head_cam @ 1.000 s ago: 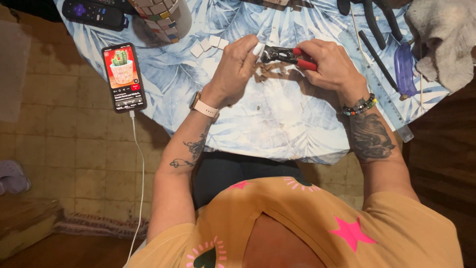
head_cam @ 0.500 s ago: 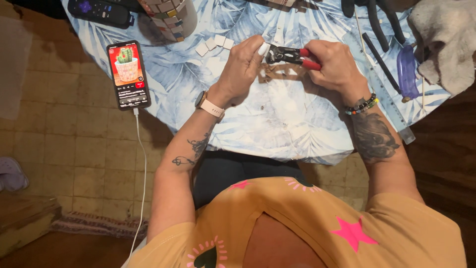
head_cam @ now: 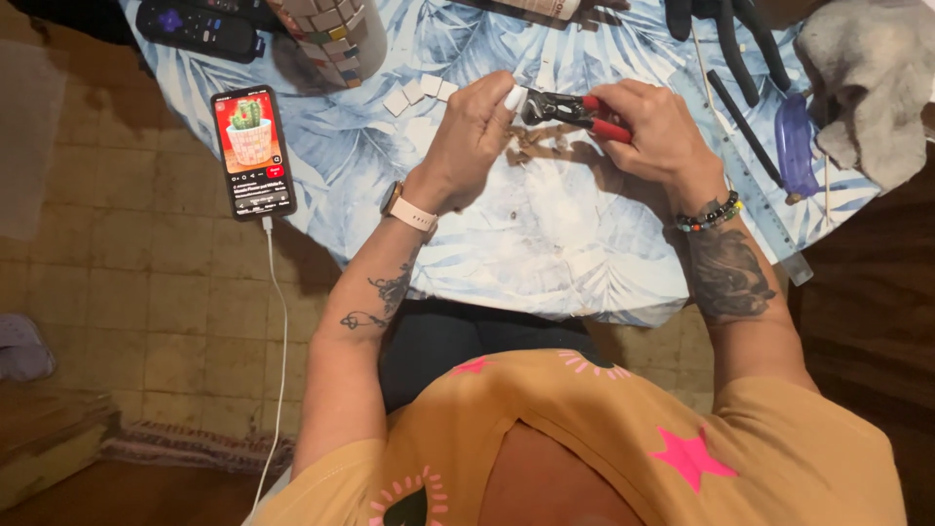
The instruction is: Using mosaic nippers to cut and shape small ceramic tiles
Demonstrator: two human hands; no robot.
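Note:
My left hand (head_cam: 479, 127) pinches a small white tile piece (head_cam: 514, 96) between thumb and fingers above a table with a blue leaf-patterned cloth (head_cam: 506, 244). My right hand (head_cam: 654, 127) grips the red handles of a pair of black nippers (head_cam: 565, 108), whose jaws meet the tile piece. A few loose white tile squares (head_cam: 417, 93) lie on the cloth just left of my left hand.
A phone (head_cam: 252, 151) with a lit screen lies at the table's left edge, a white cable (head_cam: 280, 341) hanging from it. A remote (head_cam: 198, 27) and a mosaic-covered pot (head_cam: 336, 34) sit at the back. Dark tools (head_cam: 740, 39), a purple object (head_cam: 794, 146) and a grey cloth (head_cam: 872, 78) lie right.
Both hands stay together at the tile piece and nippers. The view has shifted slightly, so the table and phone sit a little lower and to the right in the picture.

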